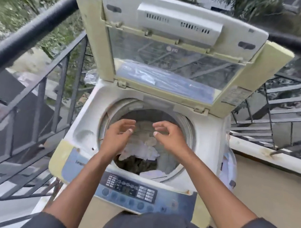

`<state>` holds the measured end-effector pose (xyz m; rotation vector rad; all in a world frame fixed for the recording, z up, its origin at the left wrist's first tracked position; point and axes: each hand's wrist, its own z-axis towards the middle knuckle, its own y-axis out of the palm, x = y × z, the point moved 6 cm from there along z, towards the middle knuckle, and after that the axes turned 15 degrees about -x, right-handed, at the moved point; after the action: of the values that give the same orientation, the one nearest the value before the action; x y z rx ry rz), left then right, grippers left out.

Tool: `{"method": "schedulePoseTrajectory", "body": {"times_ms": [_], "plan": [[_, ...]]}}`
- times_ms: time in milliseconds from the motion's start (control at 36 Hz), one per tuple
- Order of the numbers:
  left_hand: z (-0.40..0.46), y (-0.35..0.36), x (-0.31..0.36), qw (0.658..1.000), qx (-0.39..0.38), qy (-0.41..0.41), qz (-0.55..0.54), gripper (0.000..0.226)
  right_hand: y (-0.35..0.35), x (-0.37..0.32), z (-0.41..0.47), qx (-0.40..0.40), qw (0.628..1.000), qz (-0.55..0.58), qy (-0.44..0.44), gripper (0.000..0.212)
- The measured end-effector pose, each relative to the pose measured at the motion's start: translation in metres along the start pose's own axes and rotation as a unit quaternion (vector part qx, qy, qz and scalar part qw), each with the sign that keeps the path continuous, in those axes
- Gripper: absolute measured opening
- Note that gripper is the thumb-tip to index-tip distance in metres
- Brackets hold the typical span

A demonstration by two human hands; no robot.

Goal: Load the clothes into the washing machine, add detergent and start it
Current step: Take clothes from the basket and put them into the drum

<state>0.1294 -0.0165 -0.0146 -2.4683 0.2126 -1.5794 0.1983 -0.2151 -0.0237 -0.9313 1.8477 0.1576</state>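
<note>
We saw a few ways this could have gone wrong. The lid (172, 47) stood propped open at the top of the frame, tilted back toward the railing (29, 32); had we bumped it while leaning in, it could have dropped onto our forearms. The clothes (142, 146) sat heaped in the middle of the drum (187, 129), pale pieces on top of a darker one, and a white corner lay up near the lower rim of the opening; left there, we judged it might catch when the lid came down or ride unevenly once the machine spun. No detergent showed anywhere in view, so that step was plainly not yet done, and starting from the control panel (129, 190) at the lower centre without it would have wasted a cycle.

As for our hands, both hung over the drum mouth at the centre of the frame, just above the laundry. The left hand (119, 134) had its fingers loosely spread and curved, gripping nothing. The right hand (169, 134) looked much the same, fingers bent and apart, with no cloth between them, though motion blur softened the fingertips and we could not be fully sure they were clear of the fabric. The pile lay below and between the two hands, inside the washing machine (81, 124).
</note>
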Motion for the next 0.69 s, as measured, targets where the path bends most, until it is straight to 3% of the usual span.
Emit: {"method": "schedulePoseTrajectory", "body": {"times_ms": [139,361,528,694], "plan": [[0.004,0.027,0.007,0.998,-0.045,0.007,0.035,0.032,-0.026,0.013,-0.039,0.05,0.998,0.027,-0.033,0.022],[0.005,0.105,0.067,0.987,-0.136,0.076,0.039,0.027,-0.108,0.06,-0.131,0.236,0.962,0.115,-0.068,0.02],[0.017,0.192,0.112,0.97,-0.231,0.069,0.036,0.022,-0.171,0.134,-0.176,0.331,0.933,0.14,-0.004,0.028],[0.042,0.299,0.138,0.952,-0.293,0.05,0.071,0.019,-0.218,0.225,-0.181,0.317,0.938,0.115,0.084,0.035]]}}
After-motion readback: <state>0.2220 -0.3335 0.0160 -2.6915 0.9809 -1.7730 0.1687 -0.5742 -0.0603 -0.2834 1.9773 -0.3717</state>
